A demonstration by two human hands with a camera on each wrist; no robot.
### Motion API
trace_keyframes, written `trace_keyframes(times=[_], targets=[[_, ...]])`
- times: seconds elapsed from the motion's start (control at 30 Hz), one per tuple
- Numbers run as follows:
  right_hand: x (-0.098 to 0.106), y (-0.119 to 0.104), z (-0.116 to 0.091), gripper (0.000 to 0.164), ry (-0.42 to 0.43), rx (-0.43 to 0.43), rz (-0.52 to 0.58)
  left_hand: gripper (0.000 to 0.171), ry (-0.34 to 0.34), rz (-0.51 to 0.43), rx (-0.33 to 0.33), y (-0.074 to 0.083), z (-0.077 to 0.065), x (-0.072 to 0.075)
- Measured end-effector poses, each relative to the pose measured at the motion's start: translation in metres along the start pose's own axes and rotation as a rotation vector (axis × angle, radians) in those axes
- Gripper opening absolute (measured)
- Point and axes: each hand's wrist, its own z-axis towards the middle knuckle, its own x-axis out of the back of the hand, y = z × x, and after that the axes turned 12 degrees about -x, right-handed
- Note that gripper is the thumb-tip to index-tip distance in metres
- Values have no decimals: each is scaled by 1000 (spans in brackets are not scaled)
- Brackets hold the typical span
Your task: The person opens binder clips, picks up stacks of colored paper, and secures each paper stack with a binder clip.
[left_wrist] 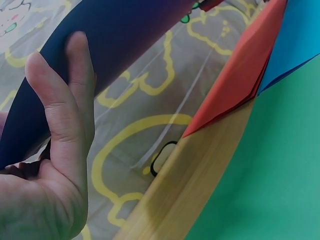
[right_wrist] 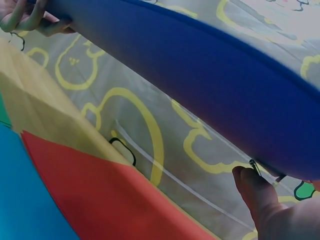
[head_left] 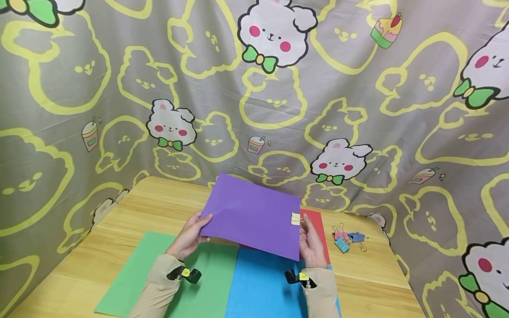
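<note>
A purple sheet [head_left: 250, 212], perhaps several together, is held tilted above the table by both hands. My left hand [head_left: 190, 234] grips its left edge, thumb on the upper face and the other fingers underneath. A pale yellow binder clip [head_left: 295, 219] bites the right edge. At that edge my right hand [head_left: 312, 243] has its fingertips at the clip's wire handle, and part of the hand is hidden behind the sheet. In the right wrist view, the thumb [right_wrist: 247, 182] meets the dark wire end, while the dark underside of the sheet [right_wrist: 200, 85] spans the view.
Green paper [head_left: 135, 274] lies at the left on the wooden table [head_left: 374, 282], blue paper [head_left: 258, 287] in the middle. Red paper [head_left: 316, 216] sits behind the right hand. Pink, teal and blue binder clips [head_left: 342, 245] are grouped at the right. A patterned cloth [head_left: 222, 97] hangs behind.
</note>
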Motion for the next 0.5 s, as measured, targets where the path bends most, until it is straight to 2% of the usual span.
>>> trace_keyframes(times=[0.1, 0.27, 0.4, 0.5], targets=[[-1, 1, -2, 30, 6, -12, -34, 57, 12, -4, 5, 0, -1, 1], [-2, 0, -3, 33, -10, -21, -58, 60, -13, 2, -10, 1, -2, 1], [-1, 0, -4, 35, -49, -41, -47, 60, -14, -11, -18, 1, -1, 1], [1, 0, -4, 37, -40, -63, -19, 60, -27, -18, -25, 1, -1, 1]])
